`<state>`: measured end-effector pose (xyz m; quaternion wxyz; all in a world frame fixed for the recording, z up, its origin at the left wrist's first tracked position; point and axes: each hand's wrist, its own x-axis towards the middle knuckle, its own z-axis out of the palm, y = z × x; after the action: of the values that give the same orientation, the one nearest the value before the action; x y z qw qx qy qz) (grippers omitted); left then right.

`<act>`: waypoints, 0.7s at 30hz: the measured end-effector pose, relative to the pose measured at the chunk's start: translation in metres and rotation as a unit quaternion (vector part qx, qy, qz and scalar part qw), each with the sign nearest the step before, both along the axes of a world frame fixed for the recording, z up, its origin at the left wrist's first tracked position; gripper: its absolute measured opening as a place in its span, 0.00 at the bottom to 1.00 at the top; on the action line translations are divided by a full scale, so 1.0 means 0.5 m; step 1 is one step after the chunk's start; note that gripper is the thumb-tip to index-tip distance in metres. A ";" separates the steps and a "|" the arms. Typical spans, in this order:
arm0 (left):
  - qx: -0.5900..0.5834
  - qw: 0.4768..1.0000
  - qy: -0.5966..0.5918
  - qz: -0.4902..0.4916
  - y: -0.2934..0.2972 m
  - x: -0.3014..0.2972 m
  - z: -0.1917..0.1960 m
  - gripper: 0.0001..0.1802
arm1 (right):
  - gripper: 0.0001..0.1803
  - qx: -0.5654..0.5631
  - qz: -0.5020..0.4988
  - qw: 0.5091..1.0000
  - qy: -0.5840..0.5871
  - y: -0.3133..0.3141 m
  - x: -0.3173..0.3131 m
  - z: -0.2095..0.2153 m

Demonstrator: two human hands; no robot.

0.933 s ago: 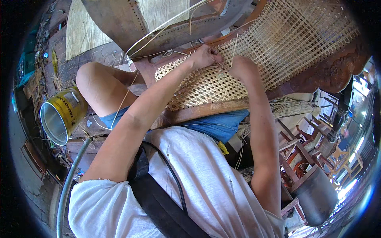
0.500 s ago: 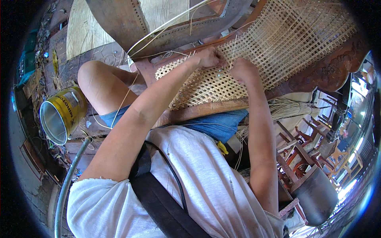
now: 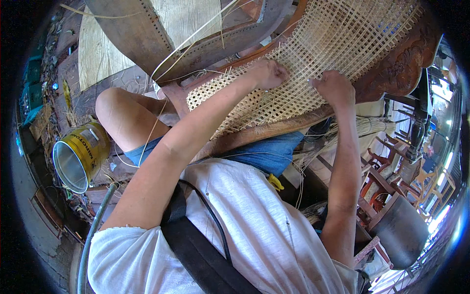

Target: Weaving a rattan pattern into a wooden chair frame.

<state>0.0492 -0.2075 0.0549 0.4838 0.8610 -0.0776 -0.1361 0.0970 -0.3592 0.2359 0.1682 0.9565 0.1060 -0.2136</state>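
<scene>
- Head view: woven cane panel in a carved wooden chair frame, upper centre.
- Left hand curled, pressing on the weave.
- Right hand just beside, fingers pinched on it; strand unclear.
- Yellow tin can at left.

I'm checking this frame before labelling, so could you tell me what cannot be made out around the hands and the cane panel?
- Head view: fingertips of the left hand and right hand curl into the woven cane panel; any strand pinched is hidden.
- The panel's top runs past the picture's edge.
- The yellow tin: contents not visible.
</scene>
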 end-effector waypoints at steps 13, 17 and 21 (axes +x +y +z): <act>-0.331 0.906 0.254 0.077 0.017 -0.019 -0.062 0.07 | 0.16 -0.009 0.000 0.990 0.138 0.062 -0.030 -0.134; -0.384 0.884 0.251 0.093 0.019 -0.022 -0.063 0.07 | 0.16 -0.018 0.002 0.987 0.160 0.071 -0.024 -0.163; -0.345 0.899 0.261 0.075 0.023 -0.018 -0.048 0.05 | 0.21 0.015 -0.031 0.993 0.114 0.069 -0.051 -0.183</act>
<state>0.0404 -0.1962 0.0310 0.7622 0.5770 0.0737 -0.2839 0.0718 -0.3248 0.1447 0.1334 0.9314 0.0977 -0.3243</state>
